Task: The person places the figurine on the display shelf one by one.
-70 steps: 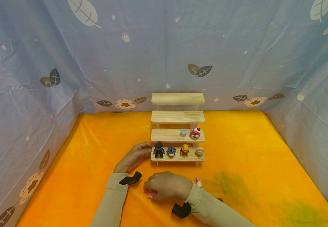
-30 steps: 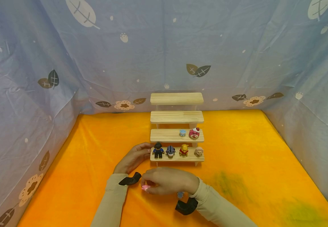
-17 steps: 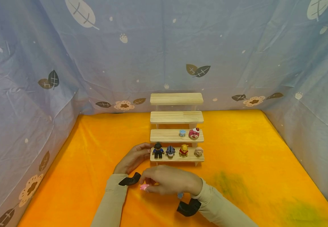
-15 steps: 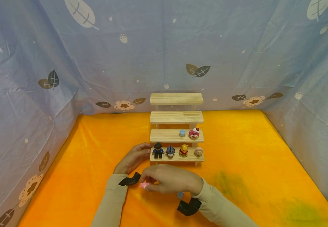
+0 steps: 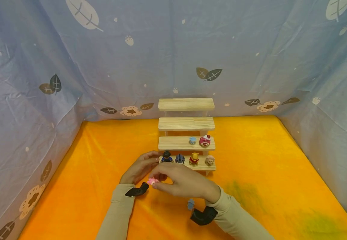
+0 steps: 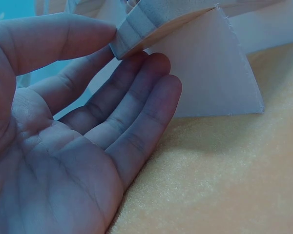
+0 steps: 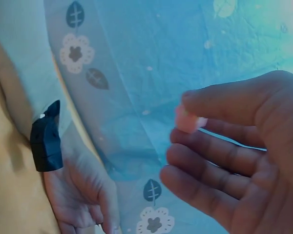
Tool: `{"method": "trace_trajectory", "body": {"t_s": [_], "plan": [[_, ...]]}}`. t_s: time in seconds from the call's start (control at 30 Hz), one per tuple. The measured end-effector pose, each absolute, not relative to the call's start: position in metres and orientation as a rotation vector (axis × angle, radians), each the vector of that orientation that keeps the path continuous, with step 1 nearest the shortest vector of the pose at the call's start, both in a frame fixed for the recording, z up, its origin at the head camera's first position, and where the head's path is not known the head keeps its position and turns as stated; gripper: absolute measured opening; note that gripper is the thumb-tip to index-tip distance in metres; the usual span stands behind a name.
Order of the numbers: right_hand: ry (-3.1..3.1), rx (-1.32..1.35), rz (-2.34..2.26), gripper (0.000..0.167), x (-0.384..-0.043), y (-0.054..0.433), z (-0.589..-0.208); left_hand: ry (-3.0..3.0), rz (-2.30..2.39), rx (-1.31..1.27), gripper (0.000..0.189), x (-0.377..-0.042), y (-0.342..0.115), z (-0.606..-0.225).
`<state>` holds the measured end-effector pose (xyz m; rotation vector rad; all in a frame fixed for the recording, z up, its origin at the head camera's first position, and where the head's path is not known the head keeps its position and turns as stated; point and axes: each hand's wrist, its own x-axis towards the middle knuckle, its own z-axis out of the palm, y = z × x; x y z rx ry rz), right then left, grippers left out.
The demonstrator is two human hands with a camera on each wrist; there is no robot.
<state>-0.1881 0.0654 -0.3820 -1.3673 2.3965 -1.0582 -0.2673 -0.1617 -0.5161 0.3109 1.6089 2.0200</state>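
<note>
My right hand [image 5: 183, 180] pinches a small pink toy figurine [image 5: 152, 181] between thumb and fingertips, in front of the lowest step. In the right wrist view the pink figurine is blurred and half hidden. My left hand [image 5: 140, 167] holds the left end of the lowest step of a wooden stepped display stand [image 5: 186, 123]. In the left wrist view its thumb tip touches the board's corner [image 6: 136, 31], with fingers below. On that step stand a dark-haired figure [image 5: 166, 156], a grey-blue donkey [image 5: 179, 158], a yellow bear in red [image 5: 194, 159] and a beige figurine [image 5: 210, 160].
The second step bears a light blue figurine [image 5: 192, 140] and a dark pink bear head [image 5: 205, 141]. Another light blue figurine [image 5: 190, 204] lies on the orange cloth [image 5: 245, 146] below my right wrist. A patterned curtain [image 5: 149, 50] encloses the back and sides.
My right hand has picked the pink figurine up from the cloth and raised it towards the stand, now covering part of the lowest step. The left hand has stayed put.
</note>
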Motion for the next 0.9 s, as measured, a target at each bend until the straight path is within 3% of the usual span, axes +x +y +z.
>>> {"method": "trace_trajectory", "body": {"t_s": [0.3,0.7,0.9], "plan": [[2.443,-1.395,-1.427,0.016,-0.193,0.070,-0.381,1.585,2.009,0.397,0.023,-0.267,-0.163,-0.515],[2.435,-1.324,-1.491,0.017,-0.197,0.077,-0.376,1.590,2.046,0.371,0.023,-0.268,-0.159,-0.514],[2.457,-1.342,-1.498,0.029,-0.201,0.082,-0.376,1.576,2.058,0.391,0.023,-0.269,-0.158,-0.515]]}}
